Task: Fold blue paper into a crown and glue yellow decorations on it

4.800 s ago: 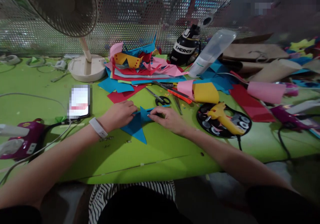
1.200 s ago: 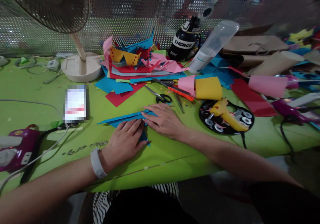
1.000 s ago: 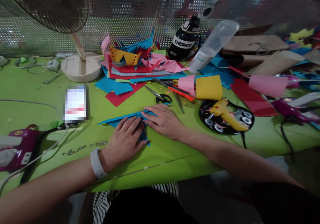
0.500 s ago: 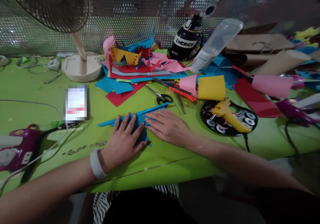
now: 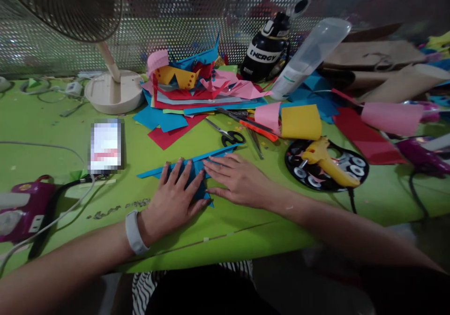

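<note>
A folded blue paper (image 5: 154, 170) lies flat on the green table (image 5: 228, 221) near its front edge. My left hand (image 5: 174, 200) presses down on it, palm flat and fingers spread. My right hand (image 5: 239, 180) lies flat beside it, fingertips on the paper's right part, where a thin blue strip (image 5: 220, 152) runs up toward the scissors. Most of the paper is hidden under both hands.
Black-handled scissors (image 5: 228, 138) lie just behind the hands. A yellow glue gun (image 5: 325, 160) rests on a black disc at right. A phone (image 5: 105, 146) lies at left, a purple device (image 5: 23, 207) at far left. Coloured paper scraps (image 5: 197, 90), a fan base (image 5: 112, 92) and a black bottle (image 5: 263, 52) stand behind.
Both hands went from pinching the blue paper to pressing it flat. My left hand spread its fingers over it; the right slid slightly nearer along the fold.
</note>
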### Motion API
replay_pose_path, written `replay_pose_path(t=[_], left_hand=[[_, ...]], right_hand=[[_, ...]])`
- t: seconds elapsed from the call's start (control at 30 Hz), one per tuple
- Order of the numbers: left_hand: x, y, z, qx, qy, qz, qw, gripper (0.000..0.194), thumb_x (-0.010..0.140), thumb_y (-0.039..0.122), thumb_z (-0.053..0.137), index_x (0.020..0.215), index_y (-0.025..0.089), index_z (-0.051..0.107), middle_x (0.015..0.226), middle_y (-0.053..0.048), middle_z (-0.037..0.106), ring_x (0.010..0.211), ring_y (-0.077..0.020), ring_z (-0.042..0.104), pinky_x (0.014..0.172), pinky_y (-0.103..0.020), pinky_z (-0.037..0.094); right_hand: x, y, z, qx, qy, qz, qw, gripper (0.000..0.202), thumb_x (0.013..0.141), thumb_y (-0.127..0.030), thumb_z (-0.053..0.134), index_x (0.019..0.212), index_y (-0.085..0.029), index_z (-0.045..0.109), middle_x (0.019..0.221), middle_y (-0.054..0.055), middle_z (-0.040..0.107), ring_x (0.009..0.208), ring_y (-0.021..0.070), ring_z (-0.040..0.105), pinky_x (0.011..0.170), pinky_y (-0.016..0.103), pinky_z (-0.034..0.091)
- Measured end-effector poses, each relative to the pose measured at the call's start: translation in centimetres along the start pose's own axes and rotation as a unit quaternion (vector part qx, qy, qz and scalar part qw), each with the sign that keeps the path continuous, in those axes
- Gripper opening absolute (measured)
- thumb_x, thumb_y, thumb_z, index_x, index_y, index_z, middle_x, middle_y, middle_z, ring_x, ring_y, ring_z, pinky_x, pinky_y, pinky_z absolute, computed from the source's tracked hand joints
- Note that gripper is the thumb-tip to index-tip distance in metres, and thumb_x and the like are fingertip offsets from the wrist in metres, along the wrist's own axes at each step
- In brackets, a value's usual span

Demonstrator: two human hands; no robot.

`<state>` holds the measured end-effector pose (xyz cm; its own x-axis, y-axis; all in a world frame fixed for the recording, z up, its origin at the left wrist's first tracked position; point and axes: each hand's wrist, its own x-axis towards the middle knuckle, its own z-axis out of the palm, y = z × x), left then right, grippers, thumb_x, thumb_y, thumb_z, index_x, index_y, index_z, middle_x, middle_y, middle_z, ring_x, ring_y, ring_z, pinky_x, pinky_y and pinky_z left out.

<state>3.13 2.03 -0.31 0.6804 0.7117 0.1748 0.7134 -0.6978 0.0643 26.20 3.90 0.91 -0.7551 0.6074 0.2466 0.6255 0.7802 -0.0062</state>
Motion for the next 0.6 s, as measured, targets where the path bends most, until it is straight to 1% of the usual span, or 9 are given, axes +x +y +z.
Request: replay_pose_path(t=[0.13,0.3,0.47,0.6], left_hand=[[0.02,0.00,-0.15,-0.001,-0.001,0.000,1.000,0.062,0.096,0.054,0.044,0.146,0.017,0.044,0.151,-0.020,0.041,0.143,-0.0408,0.030,0.113,-0.065,0.026],[0.07,-0.03,-0.21,0.003,-0.002,0.002,1.000,0.062,0.096,0.054,0.044,0.145,0.016,0.045,0.150,-0.020,0.042,0.142,-0.0421,0.031,0.112,-0.066,0.027],[0.03,-0.05,-0.07,-0.002,0.006,0.003,1.000,0.062,0.096,0.054,0.045,0.145,0.017,0.044,0.151,-0.020,0.042,0.142,-0.0409,0.031,0.113,-0.065,0.026],[0.06,-0.07,-0.01,-0.001,0.012,0.003,1.000,0.061,0.097,0.054,0.042,0.145,0.016,0.044,0.149,-0.020,0.043,0.142,-0.0409,0.031,0.111,-0.065,0.027]], right_hand=[[0.00,0.14,-0.04,0.004,-0.009,-0.002,1.000,0.046,0.098,-0.043,0.050,0.133,-0.014,0.060,0.136,0.014,0.060,0.127,0.0301,0.055,0.100,0.050,0.046],[0.04,-0.21,0.02,-0.010,-0.006,0.006,1.000,0.049,0.099,-0.046,0.047,0.131,-0.012,0.061,0.136,0.015,0.059,0.127,0.0302,0.055,0.100,0.050,0.045],[0.05,-0.39,0.19,-0.003,0.013,0.019,1.000,0.051,0.096,-0.046,0.053,0.132,-0.010,0.060,0.134,0.017,0.061,0.125,0.0320,0.056,0.100,0.051,0.045],[0.07,-0.26,0.25,0.004,0.014,0.019,1.000,0.054,0.095,-0.048,0.052,0.131,-0.009,0.060,0.134,0.018,0.061,0.124,0.0318,0.057,0.100,0.051,0.045]])
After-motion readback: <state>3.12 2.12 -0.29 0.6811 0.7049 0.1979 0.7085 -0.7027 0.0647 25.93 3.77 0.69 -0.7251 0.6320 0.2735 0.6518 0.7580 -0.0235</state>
